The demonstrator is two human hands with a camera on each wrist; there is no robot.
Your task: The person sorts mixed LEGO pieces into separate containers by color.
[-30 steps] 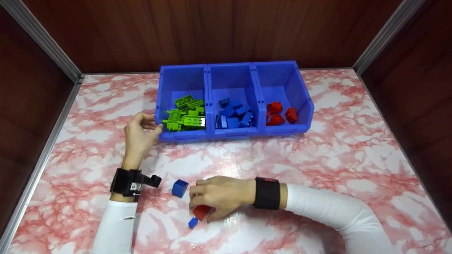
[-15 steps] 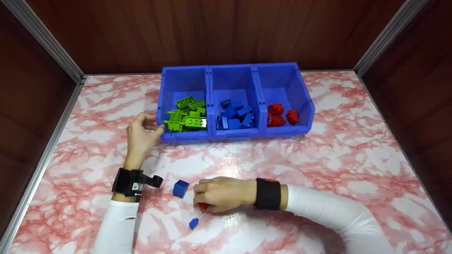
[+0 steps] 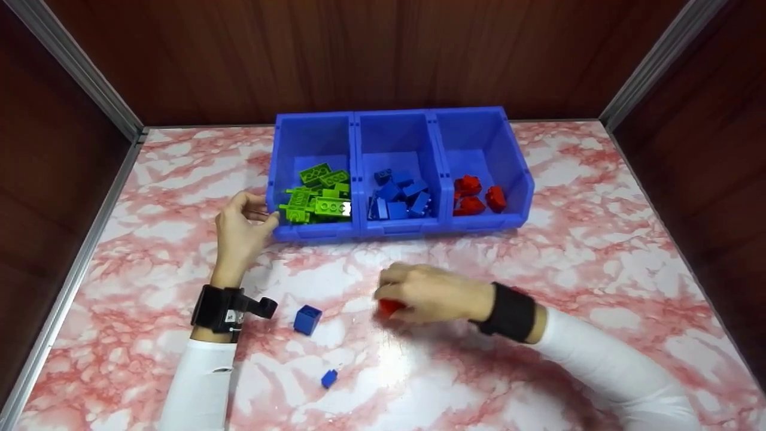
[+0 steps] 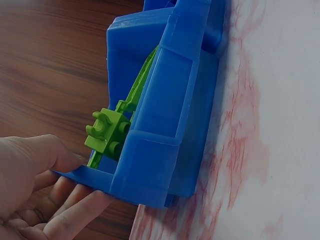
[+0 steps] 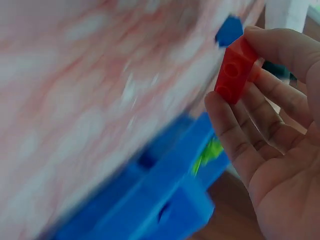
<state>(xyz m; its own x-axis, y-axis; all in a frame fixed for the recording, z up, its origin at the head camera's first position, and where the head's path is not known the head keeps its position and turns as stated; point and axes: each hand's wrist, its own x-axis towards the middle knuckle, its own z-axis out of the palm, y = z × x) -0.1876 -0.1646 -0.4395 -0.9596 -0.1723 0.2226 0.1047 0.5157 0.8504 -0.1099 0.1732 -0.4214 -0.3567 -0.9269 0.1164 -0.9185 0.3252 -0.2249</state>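
My left hand (image 3: 242, 230) grips the left wall of a blue three-part bin (image 3: 401, 228), thumb over the rim and fingers outside, as the left wrist view shows. Between the thumb and fingers of my right hand (image 3: 434, 293) is a red toy brick (image 5: 235, 70), held above the table in front of the bin. Green bricks (image 3: 314, 200) lie in the left compartment, blue bricks (image 3: 398, 194) in the middle one, and several red bricks (image 3: 470, 203) in the right one.
Two loose blue pieces lie on the marbled table (image 3: 568, 269): a larger blue brick (image 3: 307, 320) near the left wrist strap and a small blue brick (image 3: 329, 378) closer to the front. Dark wooden panels (image 3: 383, 54) stand at the back and sides.
My right hand has picked up the red brick beside the small blue one and carried it right and toward the bin. The left hand keeps its grip on the bin.
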